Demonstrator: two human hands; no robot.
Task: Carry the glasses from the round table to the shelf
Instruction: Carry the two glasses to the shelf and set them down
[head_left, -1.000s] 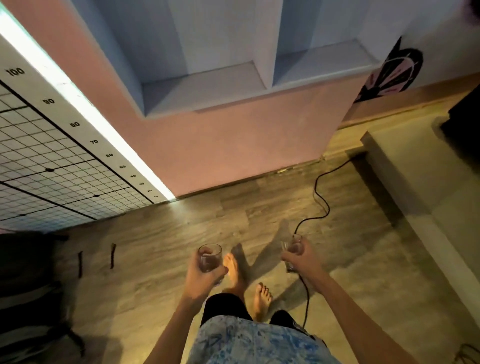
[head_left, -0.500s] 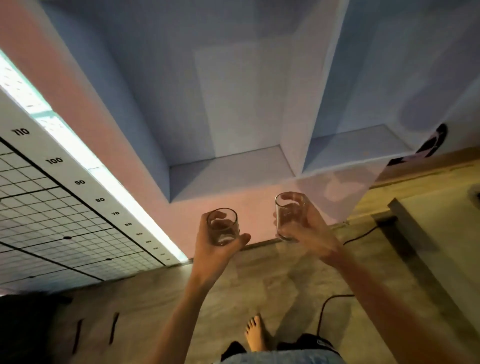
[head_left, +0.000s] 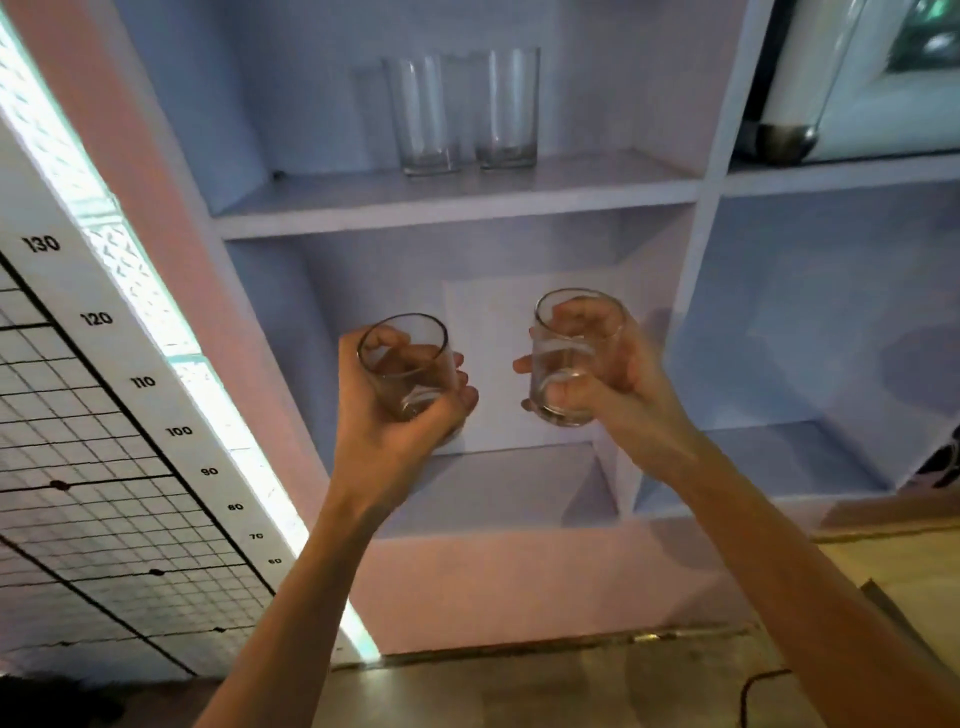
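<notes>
The left hand (head_left: 395, 421) grips a short clear round drinking glass (head_left: 408, 366), its fingers (head_left: 457, 395) wrapped round the lower wall and base; the glass tilts a little to the left and looks empty. The right hand (head_left: 613, 384) clasps a second short clear glass tumbler (head_left: 574, 358), fingers (head_left: 571, 314) showing through its wall; this one also holds nothing that can be seen. Both glasses are raised in front of the lower open compartment of a pale lilac wall shelf (head_left: 457, 208), apart from each other and not touching any board. On the board above stand two tall clear straight-sided glasses (head_left: 467, 109), upright, just beside one another, both empty. To the left runs a white measuring panel with black numbers and a grid (head_left: 104, 415).
</notes>
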